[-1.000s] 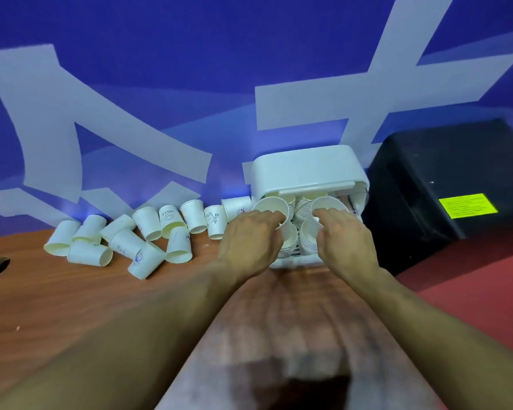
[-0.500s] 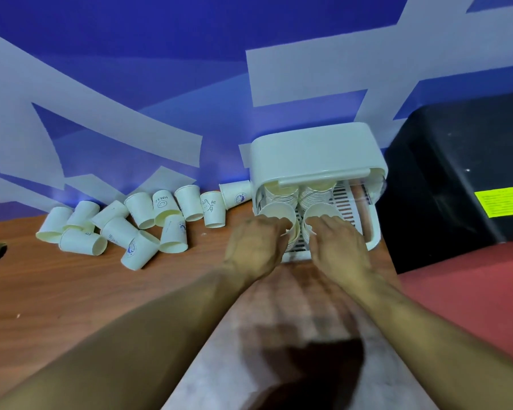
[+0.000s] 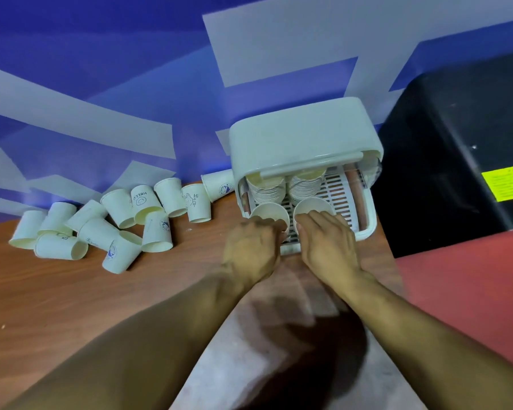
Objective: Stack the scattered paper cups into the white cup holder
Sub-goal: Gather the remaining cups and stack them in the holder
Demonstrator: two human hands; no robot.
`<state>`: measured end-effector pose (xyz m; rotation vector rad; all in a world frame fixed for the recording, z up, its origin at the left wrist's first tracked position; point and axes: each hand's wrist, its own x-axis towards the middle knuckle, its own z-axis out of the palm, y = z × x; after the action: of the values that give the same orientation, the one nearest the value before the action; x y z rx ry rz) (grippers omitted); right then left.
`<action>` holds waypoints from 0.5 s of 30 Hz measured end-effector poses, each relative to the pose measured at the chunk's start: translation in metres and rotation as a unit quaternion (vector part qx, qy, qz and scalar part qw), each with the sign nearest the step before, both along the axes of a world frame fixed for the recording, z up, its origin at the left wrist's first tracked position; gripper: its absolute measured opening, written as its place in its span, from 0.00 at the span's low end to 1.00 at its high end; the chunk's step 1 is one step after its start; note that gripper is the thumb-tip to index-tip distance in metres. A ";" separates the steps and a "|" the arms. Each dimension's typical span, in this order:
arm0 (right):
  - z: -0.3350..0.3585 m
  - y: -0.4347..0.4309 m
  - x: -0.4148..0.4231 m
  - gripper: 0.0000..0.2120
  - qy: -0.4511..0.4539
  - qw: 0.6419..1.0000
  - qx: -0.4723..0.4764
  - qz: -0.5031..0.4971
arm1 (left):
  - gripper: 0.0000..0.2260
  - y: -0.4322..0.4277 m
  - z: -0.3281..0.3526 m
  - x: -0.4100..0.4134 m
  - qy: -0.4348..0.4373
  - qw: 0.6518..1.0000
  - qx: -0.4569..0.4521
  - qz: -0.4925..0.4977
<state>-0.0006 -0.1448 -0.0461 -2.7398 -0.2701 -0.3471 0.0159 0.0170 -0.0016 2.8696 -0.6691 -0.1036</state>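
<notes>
A: Layout?
B: Tabletop (image 3: 57, 306); white cup holder (image 3: 302, 137) at 12 o'clock of the hands, scattered paper cups (image 3: 157, 235) at 9 o'clock.
A: Hands?
B: The left hand (image 3: 252, 247) grips the left cup (image 3: 271, 211); the right hand (image 3: 328, 244) grips the right cup (image 3: 314, 205).
A: Risk?
B: Tilted rims may jam against the stacks (image 3: 267, 190) and topple them.

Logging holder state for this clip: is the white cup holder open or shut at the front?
Open: the white cup holder has its front uncovered, showing two cup stacks and the slatted tray inside.
</notes>
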 end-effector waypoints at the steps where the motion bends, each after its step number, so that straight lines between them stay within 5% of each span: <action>1: -0.001 0.001 0.000 0.04 -0.003 1.000 0.003 -0.004 | 0.05 -0.001 -0.001 0.000 -0.002 1.000 -0.002 0.003; 15: 0.001 0.008 -0.003 0.07 0.002 1.000 0.005 -0.010 | 0.08 0.000 -0.009 0.000 0.024 0.999 -0.033 0.017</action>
<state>-0.0037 -0.1365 -0.0455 -2.7345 -0.2379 -0.3472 0.0159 0.0167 -0.0108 2.8052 -0.6034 -0.1424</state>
